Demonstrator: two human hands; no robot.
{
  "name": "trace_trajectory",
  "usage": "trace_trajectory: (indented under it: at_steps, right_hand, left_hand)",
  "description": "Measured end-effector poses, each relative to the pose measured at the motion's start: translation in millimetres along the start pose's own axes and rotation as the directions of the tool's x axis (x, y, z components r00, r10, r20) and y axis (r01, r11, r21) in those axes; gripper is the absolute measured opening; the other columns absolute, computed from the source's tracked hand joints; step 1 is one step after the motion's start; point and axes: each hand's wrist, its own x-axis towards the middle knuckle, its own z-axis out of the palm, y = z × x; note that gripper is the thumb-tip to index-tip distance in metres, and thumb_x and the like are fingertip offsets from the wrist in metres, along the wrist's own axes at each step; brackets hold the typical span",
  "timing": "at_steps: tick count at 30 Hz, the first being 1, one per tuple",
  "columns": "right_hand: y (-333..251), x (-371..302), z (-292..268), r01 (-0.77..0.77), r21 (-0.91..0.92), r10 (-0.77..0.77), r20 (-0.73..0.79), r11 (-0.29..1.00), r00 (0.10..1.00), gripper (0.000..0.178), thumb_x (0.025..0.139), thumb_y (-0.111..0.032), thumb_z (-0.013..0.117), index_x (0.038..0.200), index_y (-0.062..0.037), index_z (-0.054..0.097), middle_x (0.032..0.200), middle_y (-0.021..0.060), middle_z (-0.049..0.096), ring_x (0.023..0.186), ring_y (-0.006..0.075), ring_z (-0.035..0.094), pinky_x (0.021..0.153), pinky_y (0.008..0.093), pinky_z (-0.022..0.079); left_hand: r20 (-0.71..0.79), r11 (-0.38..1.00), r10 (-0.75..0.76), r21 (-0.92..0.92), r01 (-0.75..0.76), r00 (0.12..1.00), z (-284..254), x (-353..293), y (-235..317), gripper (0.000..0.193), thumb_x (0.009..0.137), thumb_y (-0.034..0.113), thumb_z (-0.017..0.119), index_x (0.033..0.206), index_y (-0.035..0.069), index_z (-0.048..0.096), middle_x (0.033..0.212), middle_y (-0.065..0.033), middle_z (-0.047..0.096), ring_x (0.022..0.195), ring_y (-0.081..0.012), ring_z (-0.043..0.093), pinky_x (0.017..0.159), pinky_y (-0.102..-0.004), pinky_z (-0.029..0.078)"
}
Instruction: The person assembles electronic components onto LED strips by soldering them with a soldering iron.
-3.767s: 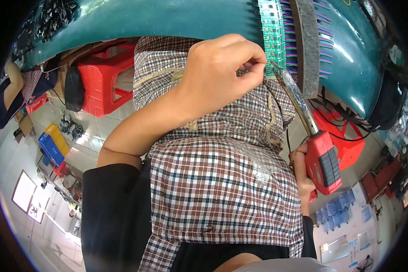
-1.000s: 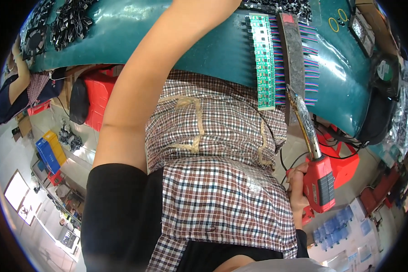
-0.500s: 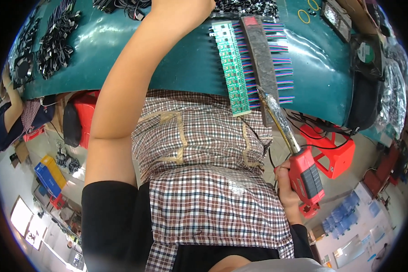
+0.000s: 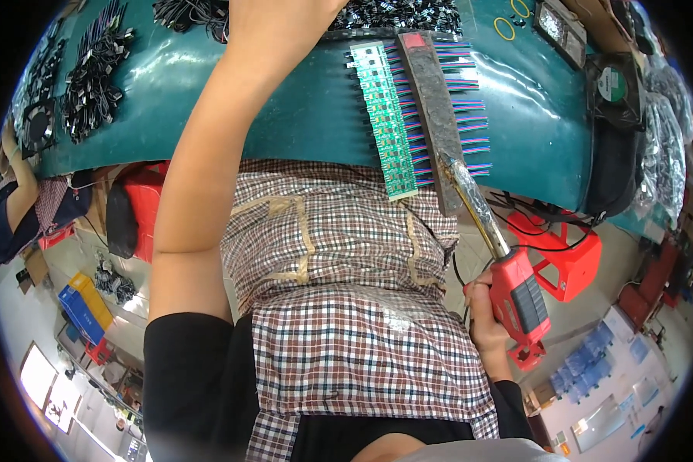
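Observation:
My right hand [image 4: 487, 323] is closed round the handle of a red and black soldering gun [image 4: 522, 296]. Its long metal barrel points up and left, with the tip over the lower part of a dark grey bar [image 4: 439, 115]. Under the bar lie several rows of striped coloured wires [image 4: 470, 123]. To their left is a green circuit board panel [image 4: 390, 131] with repeated small sections, close beside the wire ends. My left hand [image 4: 292, 15] reaches to the far edge, near a pile of small black connectors [image 4: 408, 17]; the frame's edge cuts off its fingers.
Bundles of black cables [image 4: 92, 85] lie on the green table [image 4: 308, 108] at the left. Far right are yellow rings [image 4: 504, 29], a black fan [image 4: 614, 88] and clear plastic bags [image 4: 662, 154]. Beside the table stands a red stool [image 4: 566, 262]. Another person's arm [image 4: 25, 177] shows at far left.
My left hand has shifted slightly to the left at the far edge. The whole view has drifted a little; the soldering gun stays in my right hand, its tip still at the bar.

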Motion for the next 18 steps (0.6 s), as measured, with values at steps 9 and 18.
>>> trace_trajectory:
  at_steps: [9,18]
  right_hand:
    - [-11.1,-2.4,13.1,-0.113,0.259,0.149,-0.122,0.959,0.981,0.011,0.094,-0.008,0.058,0.090,0.0021,0.057,0.070,0.0048,0.051,0.059,0.0129,0.048,0.058,0.0282,0.043]
    - [-21.3,1.3,9.2,-0.175,0.313,0.185,-0.004,0.934,0.983,0.013,0.095,-0.010,0.058,0.092,0.0019,0.055,0.070,0.0061,0.049,0.056,0.0132,0.046,0.054,0.0282,0.036]
  left_hand:
    - [0.119,0.837,-0.547,0.036,0.547,0.829,-3.0,-44.7,41.8,0.010,0.085,0.003,0.074,0.095,0.000,0.070,0.083,-0.0053,0.069,0.068,-0.0126,0.065,0.062,-0.0244,0.051]
    - [0.330,0.658,-0.675,-0.135,0.741,0.660,9.6,-136.0,95.9,0.014,0.090,-0.006,0.070,0.103,-0.005,0.068,0.094,-0.0114,0.074,0.086,-0.0139,0.074,0.073,-0.0216,0.059]
